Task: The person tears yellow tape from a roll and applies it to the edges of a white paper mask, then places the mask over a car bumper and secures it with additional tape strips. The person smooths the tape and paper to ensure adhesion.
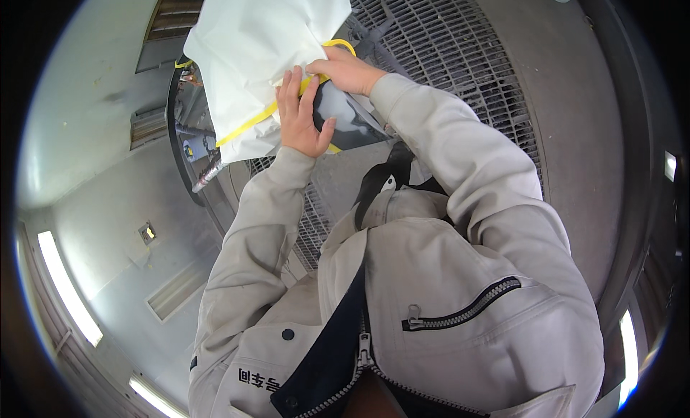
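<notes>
Grey concrete floor (108, 73) fills the head view, bent by the lens, with a wide metal floor grating (445, 51) running across the top and down past the person's jacket.

Taking the grating as the landmark: a big white bag (259, 51) with a yellow drawstring (248, 125) along its edge is held up over the grating's left edge, covering part of a round dark opening (188, 141) just left of the grating. Inside that opening some metal parts show, too small to name. A dark grey panel of the bag (345, 116) hangs below the white part, above the grating's lower stretch.

The left hand (302, 116) lies flat on the bag at its lower right edge, fingers spread upward over the white sheet and the thumb pressed against the dark panel, so it is gripping the bag's edge. The right hand (345, 69) sits just above it, nearer the grating's upper part, fingers curled and pinching the bag where the yellow drawstring loops out. The two hands nearly touch.

Both light grey sleeves run down from the hands to the jacket (431, 296), which hides the grating's lower middle. Right of the arms the grating lies bare, with plain floor beyond it and a dark curved rim (632, 166) at the far right. Left of the opening the floor is bare; long bright light strips (68, 288) show at the lower left.
</notes>
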`<state>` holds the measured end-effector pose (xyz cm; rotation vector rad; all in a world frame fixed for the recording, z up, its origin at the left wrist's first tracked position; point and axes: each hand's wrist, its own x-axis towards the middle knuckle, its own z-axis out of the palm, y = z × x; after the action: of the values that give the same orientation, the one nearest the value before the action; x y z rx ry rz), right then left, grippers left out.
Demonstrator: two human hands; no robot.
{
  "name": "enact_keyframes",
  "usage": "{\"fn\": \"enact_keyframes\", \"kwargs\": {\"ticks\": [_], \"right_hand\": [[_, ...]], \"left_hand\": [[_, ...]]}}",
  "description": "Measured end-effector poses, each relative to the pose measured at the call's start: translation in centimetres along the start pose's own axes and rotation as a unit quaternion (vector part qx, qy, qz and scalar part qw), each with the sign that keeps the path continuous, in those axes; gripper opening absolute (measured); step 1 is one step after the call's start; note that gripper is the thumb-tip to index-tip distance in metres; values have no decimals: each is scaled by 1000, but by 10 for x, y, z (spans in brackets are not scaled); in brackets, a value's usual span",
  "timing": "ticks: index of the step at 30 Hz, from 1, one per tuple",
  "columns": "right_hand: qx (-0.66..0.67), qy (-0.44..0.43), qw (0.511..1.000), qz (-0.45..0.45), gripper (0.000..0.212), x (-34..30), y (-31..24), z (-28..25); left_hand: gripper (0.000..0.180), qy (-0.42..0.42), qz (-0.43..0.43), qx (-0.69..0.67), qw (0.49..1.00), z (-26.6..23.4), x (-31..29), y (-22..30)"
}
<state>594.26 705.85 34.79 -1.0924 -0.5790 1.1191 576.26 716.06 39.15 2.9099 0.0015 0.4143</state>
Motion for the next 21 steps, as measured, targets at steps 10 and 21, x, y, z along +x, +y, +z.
{"fn": "enact_keyframes", "kwargs": {"ticks": [10, 21], "right_hand": [[-106, 171, 979, -1, 48, -23, 5, -3], [-199, 186, 961, -42, 52, -34, -5, -1]], "left_hand": [[77, -34, -31, -3, 999, -6, 3, 1], [87, -27, -163, 54, 985, -6, -29, 19]]}}
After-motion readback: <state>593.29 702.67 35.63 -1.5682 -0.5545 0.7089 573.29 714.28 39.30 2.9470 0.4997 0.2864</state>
